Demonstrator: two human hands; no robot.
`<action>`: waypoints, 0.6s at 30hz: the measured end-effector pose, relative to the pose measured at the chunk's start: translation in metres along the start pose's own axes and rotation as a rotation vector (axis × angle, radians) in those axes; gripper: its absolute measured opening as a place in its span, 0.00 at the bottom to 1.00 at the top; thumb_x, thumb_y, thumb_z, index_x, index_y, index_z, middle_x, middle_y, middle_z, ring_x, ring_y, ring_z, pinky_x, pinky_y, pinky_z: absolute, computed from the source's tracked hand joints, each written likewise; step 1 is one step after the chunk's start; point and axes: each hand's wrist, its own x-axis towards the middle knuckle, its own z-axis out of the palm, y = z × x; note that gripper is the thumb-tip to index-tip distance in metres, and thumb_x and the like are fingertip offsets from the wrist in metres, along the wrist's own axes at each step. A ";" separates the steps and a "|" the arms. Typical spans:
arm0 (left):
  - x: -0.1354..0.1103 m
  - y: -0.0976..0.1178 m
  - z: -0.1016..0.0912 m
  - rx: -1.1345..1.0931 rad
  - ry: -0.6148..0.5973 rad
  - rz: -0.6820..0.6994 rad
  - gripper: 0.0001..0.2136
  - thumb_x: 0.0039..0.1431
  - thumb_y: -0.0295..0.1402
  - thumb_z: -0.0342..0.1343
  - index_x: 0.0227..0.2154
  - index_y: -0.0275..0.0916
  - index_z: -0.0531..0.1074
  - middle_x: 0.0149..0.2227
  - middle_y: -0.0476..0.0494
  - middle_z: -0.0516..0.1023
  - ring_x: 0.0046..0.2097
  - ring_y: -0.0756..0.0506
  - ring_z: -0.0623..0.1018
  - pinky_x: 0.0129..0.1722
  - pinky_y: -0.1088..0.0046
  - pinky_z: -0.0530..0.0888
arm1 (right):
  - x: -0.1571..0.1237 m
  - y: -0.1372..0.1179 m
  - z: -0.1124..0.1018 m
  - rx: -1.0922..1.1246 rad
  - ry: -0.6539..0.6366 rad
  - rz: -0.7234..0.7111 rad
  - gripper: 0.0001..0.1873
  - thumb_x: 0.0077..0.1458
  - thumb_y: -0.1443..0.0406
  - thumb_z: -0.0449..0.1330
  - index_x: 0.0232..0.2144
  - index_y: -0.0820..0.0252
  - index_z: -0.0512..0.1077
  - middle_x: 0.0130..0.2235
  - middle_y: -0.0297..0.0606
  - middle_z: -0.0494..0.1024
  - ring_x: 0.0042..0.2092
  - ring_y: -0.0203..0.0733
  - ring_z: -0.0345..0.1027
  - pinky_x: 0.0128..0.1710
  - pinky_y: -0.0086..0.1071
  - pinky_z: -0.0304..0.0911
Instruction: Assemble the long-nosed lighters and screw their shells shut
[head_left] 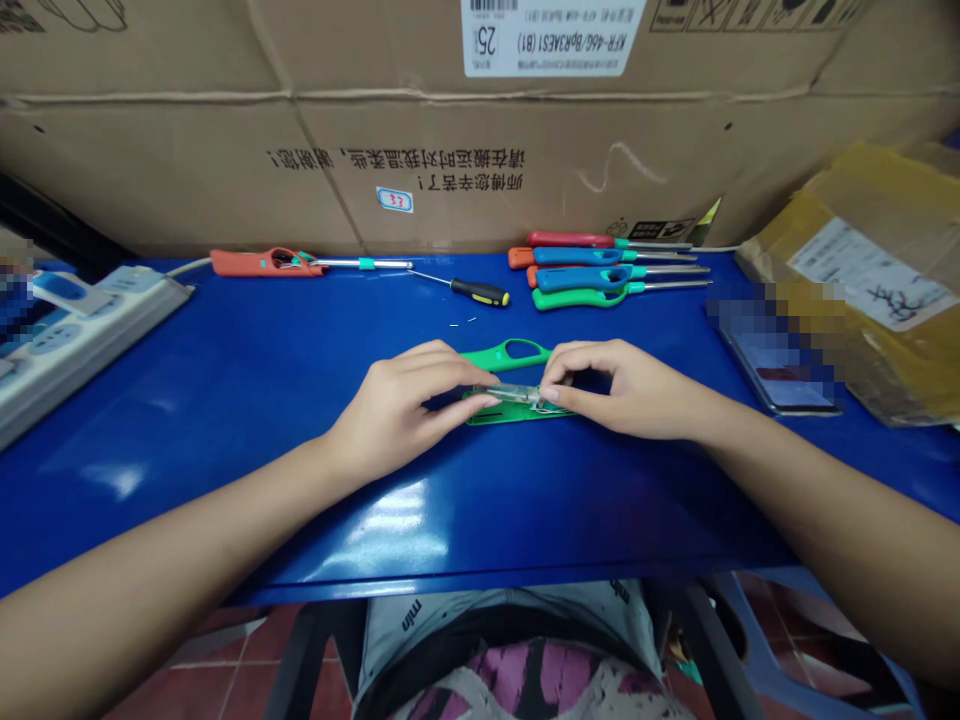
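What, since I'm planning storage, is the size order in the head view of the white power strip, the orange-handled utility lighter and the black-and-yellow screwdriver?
White power strip, bulkiest though partly out of frame; orange-handled utility lighter; black-and-yellow screwdriver.

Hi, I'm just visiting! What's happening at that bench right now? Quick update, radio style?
Left hand and right hand pinching a clear plastic piece. Green lighter body lying underneath. Black-handled screwdriver further back, not in the way.

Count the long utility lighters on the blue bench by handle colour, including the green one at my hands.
Red: 2 (coral lighter, red lighter)
Blue, orange ends: 2 (upper blue lighter, lower blue lighter)
Green: 2 (row green lighter, central green lighter)
Total: 6
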 end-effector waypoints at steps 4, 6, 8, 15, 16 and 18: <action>0.000 -0.001 0.001 -0.005 -0.007 0.007 0.06 0.64 0.31 0.61 0.42 0.37 0.79 0.39 0.44 0.84 0.39 0.47 0.80 0.43 0.69 0.76 | 0.001 0.000 0.000 0.022 -0.008 0.031 0.10 0.62 0.61 0.59 0.32 0.59 0.75 0.33 0.34 0.77 0.36 0.38 0.69 0.41 0.34 0.63; 0.000 -0.001 0.001 -0.007 -0.010 0.010 0.06 0.64 0.31 0.62 0.42 0.37 0.79 0.38 0.43 0.84 0.38 0.48 0.80 0.42 0.70 0.76 | 0.001 0.001 0.000 0.045 -0.012 0.058 0.10 0.62 0.59 0.59 0.32 0.59 0.75 0.33 0.34 0.76 0.36 0.38 0.68 0.40 0.33 0.62; 0.000 -0.002 0.002 -0.007 -0.008 0.013 0.06 0.64 0.31 0.62 0.41 0.36 0.79 0.38 0.43 0.84 0.38 0.48 0.80 0.42 0.71 0.76 | 0.001 0.001 0.001 0.068 -0.010 0.080 0.11 0.61 0.58 0.60 0.33 0.59 0.75 0.34 0.35 0.76 0.36 0.38 0.67 0.40 0.33 0.62; -0.001 -0.002 0.003 -0.033 -0.037 -0.047 0.07 0.64 0.30 0.62 0.43 0.36 0.80 0.39 0.42 0.83 0.39 0.47 0.80 0.42 0.70 0.77 | 0.001 0.000 0.003 0.093 0.012 0.107 0.12 0.61 0.57 0.60 0.34 0.59 0.76 0.33 0.34 0.76 0.35 0.38 0.67 0.39 0.33 0.62; -0.001 -0.001 0.003 -0.039 -0.042 -0.053 0.08 0.64 0.30 0.61 0.44 0.35 0.80 0.39 0.41 0.84 0.40 0.46 0.80 0.43 0.70 0.77 | 0.001 0.000 0.002 0.089 0.019 0.110 0.12 0.61 0.56 0.60 0.34 0.59 0.76 0.33 0.34 0.76 0.35 0.38 0.67 0.39 0.33 0.62; -0.001 -0.002 0.003 -0.047 -0.043 -0.064 0.08 0.64 0.31 0.61 0.44 0.36 0.80 0.40 0.40 0.84 0.41 0.46 0.80 0.44 0.69 0.77 | 0.001 0.000 0.001 0.073 0.039 0.121 0.12 0.61 0.56 0.60 0.35 0.59 0.77 0.33 0.35 0.77 0.35 0.38 0.68 0.39 0.33 0.63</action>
